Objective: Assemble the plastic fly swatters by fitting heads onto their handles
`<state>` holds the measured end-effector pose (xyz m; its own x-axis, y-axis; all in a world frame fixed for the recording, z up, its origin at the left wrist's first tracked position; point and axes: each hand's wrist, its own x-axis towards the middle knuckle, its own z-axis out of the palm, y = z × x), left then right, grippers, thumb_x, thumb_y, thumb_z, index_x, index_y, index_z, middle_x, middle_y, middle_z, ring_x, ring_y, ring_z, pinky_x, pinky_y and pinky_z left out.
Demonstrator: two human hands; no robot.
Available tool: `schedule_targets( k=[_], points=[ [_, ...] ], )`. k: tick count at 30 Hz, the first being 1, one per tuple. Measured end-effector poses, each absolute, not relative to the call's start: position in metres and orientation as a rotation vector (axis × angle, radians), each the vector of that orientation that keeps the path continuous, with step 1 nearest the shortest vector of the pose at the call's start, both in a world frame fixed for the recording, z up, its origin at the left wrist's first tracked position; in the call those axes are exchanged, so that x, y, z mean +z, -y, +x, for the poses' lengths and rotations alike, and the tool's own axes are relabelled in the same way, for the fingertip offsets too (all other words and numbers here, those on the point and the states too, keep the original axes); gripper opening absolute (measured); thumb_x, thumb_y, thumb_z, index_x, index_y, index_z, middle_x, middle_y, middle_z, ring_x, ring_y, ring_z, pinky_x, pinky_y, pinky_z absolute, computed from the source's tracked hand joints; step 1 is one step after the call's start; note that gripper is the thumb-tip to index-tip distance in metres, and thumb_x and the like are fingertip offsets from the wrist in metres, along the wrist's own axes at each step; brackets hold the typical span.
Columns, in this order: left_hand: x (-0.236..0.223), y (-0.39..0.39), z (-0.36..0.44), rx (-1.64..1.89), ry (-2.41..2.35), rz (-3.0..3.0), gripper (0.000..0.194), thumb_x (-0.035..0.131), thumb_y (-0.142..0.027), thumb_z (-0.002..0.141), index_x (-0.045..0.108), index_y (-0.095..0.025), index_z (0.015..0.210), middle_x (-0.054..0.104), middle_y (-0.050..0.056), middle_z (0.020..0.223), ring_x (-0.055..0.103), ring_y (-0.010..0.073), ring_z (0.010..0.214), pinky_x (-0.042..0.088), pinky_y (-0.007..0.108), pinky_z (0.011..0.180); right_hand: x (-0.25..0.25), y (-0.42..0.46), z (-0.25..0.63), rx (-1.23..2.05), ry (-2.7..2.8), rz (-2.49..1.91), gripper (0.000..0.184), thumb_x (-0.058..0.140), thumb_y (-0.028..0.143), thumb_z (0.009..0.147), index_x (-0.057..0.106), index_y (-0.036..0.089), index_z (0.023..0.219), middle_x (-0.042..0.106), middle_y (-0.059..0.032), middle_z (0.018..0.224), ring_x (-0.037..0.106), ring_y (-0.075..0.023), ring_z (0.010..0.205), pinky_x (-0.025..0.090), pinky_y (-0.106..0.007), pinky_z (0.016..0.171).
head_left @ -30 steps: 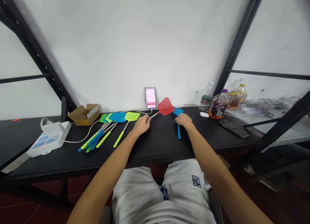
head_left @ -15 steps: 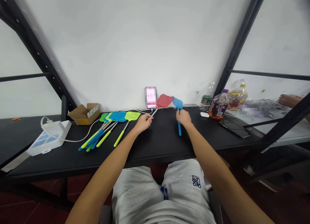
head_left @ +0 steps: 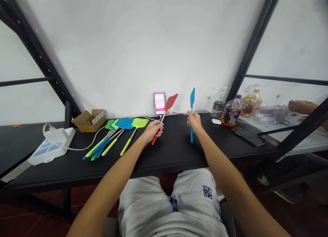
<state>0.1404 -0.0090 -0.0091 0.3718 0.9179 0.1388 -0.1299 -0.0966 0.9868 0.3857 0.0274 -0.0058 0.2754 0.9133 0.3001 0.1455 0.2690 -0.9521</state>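
Note:
My left hand (head_left: 153, 130) is closed round the handle of a red fly swatter (head_left: 170, 102), whose head tilts up and to the right above the black table (head_left: 77, 165). Gripped in my right hand (head_left: 194, 121) is a blue fly swatter (head_left: 192, 97), held almost upright with its head seen edge-on and its blue handle pointing down at the table. Both swatters are lifted off the table. A fan of several green, blue and yellow fly swatters (head_left: 120, 131) lies on the table left of my left hand.
A phone (head_left: 159, 103) leans on the wall behind the swatters, a white cable running to a power strip (head_left: 52, 144) at the left. A small cardboard box (head_left: 89, 120) sits near the wall. Bottles (head_left: 230, 110), an earbud case and a dark phone (head_left: 247, 135) stand at right. Another person's hand (head_left: 301, 107) shows far right.
Both swatters have been raised from lying low over the table to standing up; the blue one turned edge-on, the red one's handle came into my left hand's grip.

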Motion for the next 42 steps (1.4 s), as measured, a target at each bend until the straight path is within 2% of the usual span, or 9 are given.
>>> schedule_targets(
  k=[5, 14, 22, 25, 28, 33, 37, 39, 42],
  points=[
    [-0.015, 0.013, 0.151, 0.953, -0.708, 1.483, 0.029, 0.060, -0.044, 0.085, 0.048, -0.018, 0.091, 0.061, 0.000, 0.070, 0.056, 0.0100, 0.052, 0.039, 0.021, 0.046, 0.004, -0.008, 0.362, 1.008, 1.097, -0.845, 0.045, 0.070, 0.061, 0.073, 0.049, 0.022, 0.076, 0.025, 0.0122, 0.046, 0.023, -0.0051, 0.035, 0.020, -0.021, 0.035],
    [-0.017, 0.025, 0.179, 0.861, -0.634, 1.649, 0.038, 0.058, -0.055, 0.086, 0.044, -0.020, 0.090, 0.065, 0.001, 0.078, 0.058, 0.0090, 0.056, 0.042, 0.021, 0.053, -0.007, -0.003, 0.333, 1.146, 1.118, -0.792, 0.048, 0.082, 0.054, 0.062, 0.048, 0.022, 0.071, 0.030, 0.0115, 0.043, 0.027, -0.0043, 0.033, 0.019, -0.019, 0.032],
    [-0.021, 0.023, 0.185, 0.877, -0.687, 1.759, 0.041, 0.057, -0.058, 0.085, 0.051, -0.018, 0.095, 0.056, -0.003, 0.067, 0.048, 0.0071, 0.046, 0.033, 0.019, 0.042, -0.011, -0.005, 0.329, 1.203, 1.222, -0.830, 0.037, 0.071, 0.052, 0.075, 0.057, 0.018, 0.070, 0.032, 0.0091, 0.043, 0.027, -0.0047, 0.034, 0.020, -0.019, 0.033],
    [-0.022, 0.023, 0.183, 0.897, -0.761, 1.822, 0.039, 0.055, -0.057, 0.086, 0.048, -0.019, 0.090, 0.057, -0.002, 0.068, 0.049, 0.0077, 0.047, 0.036, 0.020, 0.045, -0.018, -0.016, 0.335, 1.068, 1.200, -0.952, 0.038, 0.064, 0.052, 0.080, 0.052, 0.019, 0.065, 0.041, 0.0054, 0.047, 0.035, -0.0066, 0.038, 0.028, -0.020, 0.036],
    [-0.018, 0.022, 0.170, 0.991, -0.969, 2.050, 0.031, 0.055, -0.049, 0.088, 0.049, -0.019, 0.088, 0.060, 0.000, 0.074, 0.053, 0.0095, 0.055, 0.042, 0.024, 0.055, -0.023, -0.029, 0.352, 0.916, 1.270, -1.148, 0.039, 0.056, 0.052, 0.087, 0.050, 0.020, 0.066, 0.051, 0.0012, 0.052, 0.046, -0.0101, 0.043, 0.039, -0.022, 0.043],
    [-0.003, 0.019, 0.124, 0.902, -1.817, 2.445, 0.015, 0.049, -0.032, 0.091, 0.057, -0.019, 0.094, 0.065, 0.009, 0.090, 0.062, 0.0225, 0.088, 0.046, 0.032, 0.075, -0.020, -0.039, 0.396, 0.595, 1.597, -1.741, 0.035, 0.047, 0.039, 0.094, 0.056, 0.017, 0.069, 0.062, -0.0054, 0.060, 0.060, -0.0152, 0.055, 0.047, -0.026, 0.061],
    [-0.001, 0.013, 0.089, 0.640, -2.477, 2.180, 0.029, 0.046, -0.021, 0.088, 0.056, -0.010, 0.114, 0.060, 0.021, 0.113, 0.060, 0.0320, 0.104, 0.047, 0.039, 0.081, -0.016, -0.034, 0.410, 0.339, 1.788, -2.034, 0.032, 0.049, 0.042, 0.092, 0.065, 0.015, 0.088, 0.070, -0.0149, 0.089, 0.068, -0.0262, 0.087, 0.049, -0.033, 0.076],
    [-0.004, 0.009, 0.078, 0.555, -2.619, 2.043, 0.036, 0.047, -0.018, 0.086, 0.055, -0.005, 0.119, 0.056, 0.026, 0.119, 0.057, 0.0357, 0.110, 0.047, 0.042, 0.085, -0.014, -0.030, 0.408, 0.237, 1.842, -2.120, 0.033, 0.056, 0.044, 0.087, 0.066, 0.015, 0.099, 0.068, -0.0181, 0.105, 0.066, -0.0316, 0.100, 0.049, -0.037, 0.080],
    [-0.008, 0.003, 0.069, 0.381, -2.640, 1.890, 0.042, 0.052, -0.020, 0.083, 0.057, -0.003, 0.121, 0.055, 0.030, 0.123, 0.054, 0.0391, 0.117, 0.047, 0.045, 0.088, -0.012, -0.025, 0.403, 0.177, 1.884, -2.180, 0.036, 0.062, 0.042, 0.082, 0.067, 0.015, 0.105, 0.066, -0.0196, 0.112, 0.064, -0.0347, 0.105, 0.050, -0.040, 0.082]
  ],
)
